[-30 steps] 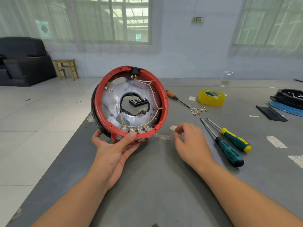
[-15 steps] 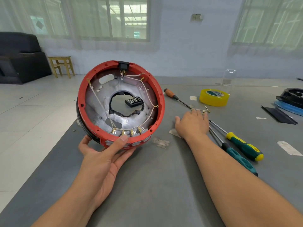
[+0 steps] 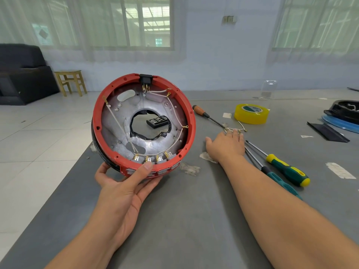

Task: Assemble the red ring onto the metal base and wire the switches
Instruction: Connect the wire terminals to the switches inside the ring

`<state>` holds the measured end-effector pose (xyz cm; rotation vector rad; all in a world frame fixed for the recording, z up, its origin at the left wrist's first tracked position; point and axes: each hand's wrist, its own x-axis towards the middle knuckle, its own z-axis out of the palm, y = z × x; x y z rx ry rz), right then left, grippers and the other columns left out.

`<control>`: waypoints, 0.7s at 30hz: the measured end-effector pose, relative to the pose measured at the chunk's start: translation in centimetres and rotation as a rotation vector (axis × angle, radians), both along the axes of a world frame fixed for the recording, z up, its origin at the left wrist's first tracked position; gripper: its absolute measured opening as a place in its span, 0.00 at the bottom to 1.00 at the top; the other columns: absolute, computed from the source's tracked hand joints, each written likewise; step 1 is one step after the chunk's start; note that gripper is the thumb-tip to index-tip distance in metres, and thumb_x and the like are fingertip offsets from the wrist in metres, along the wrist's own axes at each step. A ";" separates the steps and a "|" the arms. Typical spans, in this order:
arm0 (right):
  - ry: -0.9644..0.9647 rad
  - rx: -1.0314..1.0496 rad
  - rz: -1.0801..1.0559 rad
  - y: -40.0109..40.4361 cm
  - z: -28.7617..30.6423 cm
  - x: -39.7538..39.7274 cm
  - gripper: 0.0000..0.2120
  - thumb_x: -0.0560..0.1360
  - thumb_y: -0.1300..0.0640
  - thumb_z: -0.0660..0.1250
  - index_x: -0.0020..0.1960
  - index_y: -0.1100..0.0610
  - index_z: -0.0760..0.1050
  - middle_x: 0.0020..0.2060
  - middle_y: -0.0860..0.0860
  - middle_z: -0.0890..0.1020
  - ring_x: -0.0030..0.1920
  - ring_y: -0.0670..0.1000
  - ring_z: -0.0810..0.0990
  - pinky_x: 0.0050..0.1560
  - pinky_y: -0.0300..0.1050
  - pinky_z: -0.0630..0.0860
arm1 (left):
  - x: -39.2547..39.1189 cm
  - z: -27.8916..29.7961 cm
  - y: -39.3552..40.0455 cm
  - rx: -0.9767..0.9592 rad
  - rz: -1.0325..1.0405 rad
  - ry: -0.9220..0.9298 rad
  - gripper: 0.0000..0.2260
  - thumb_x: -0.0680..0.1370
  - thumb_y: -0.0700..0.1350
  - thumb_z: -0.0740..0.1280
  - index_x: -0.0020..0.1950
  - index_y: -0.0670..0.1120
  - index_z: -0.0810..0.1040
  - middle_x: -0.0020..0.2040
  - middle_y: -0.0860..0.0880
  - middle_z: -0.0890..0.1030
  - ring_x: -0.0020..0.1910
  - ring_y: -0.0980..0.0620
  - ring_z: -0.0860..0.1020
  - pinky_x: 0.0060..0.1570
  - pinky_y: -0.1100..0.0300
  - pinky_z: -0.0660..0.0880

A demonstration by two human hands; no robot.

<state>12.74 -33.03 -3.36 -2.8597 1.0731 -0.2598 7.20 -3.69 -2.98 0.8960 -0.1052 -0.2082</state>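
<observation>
Red ring [image 3: 191,121] gripped upright by left hand [image 3: 124,189]; right hand [image 3: 226,146] spread flat over loose wires [image 3: 236,130].

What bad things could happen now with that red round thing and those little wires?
The red ring stands tilted on edge, propped only by the left hand, so it might roll or tip over. The right hand reaches for the loose wires lying against the orange screwdriver; pulling them could drag it along. The thin white wires already inside look easy to snag.
</observation>
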 end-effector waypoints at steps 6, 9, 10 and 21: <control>0.000 -0.068 0.040 0.3 0.2 -0.1 0.32 0.82 0.39 0.52 0.73 0.62 0.72 0.75 0.61 0.71 0.79 0.60 0.61 0.80 0.56 0.53 | 0.0 0.0 0.0 -0.008 0.001 0.012 0.44 0.62 0.36 0.80 0.70 0.59 0.61 0.53 0.41 0.88 0.55 0.35 0.86 0.53 0.39 0.83; -0.032 -0.126 0.110 1.1 0.2 -0.6 0.27 0.82 0.44 0.53 0.68 0.62 0.77 0.70 0.60 0.76 0.77 0.59 0.65 0.78 0.54 0.57 | 0.0 0.2 0.0 -0.019 0.002 0.015 0.46 0.62 0.36 0.79 0.71 0.59 0.60 0.51 0.42 0.88 0.55 0.35 0.86 0.52 0.39 0.83; -0.046 -0.132 0.136 1.4 0.1 -1.0 0.26 0.82 0.45 0.54 0.66 0.62 0.78 0.69 0.60 0.77 0.75 0.59 0.67 0.76 0.53 0.59 | 0.0 0.2 0.0 -0.022 0.001 0.015 0.46 0.62 0.36 0.79 0.71 0.59 0.59 0.51 0.42 0.88 0.54 0.35 0.86 0.52 0.39 0.83; -0.172 -0.042 0.564 6.7 -0.6 -7.6 0.15 0.81 0.54 0.57 0.50 0.57 0.81 0.51 0.53 0.84 0.55 0.58 0.79 0.57 0.53 0.75 | -0.3 0.1 0.3 -0.023 0.008 0.022 0.40 0.65 0.35 0.80 0.67 0.58 0.62 0.50 0.45 0.88 0.55 0.37 0.86 0.53 0.39 0.84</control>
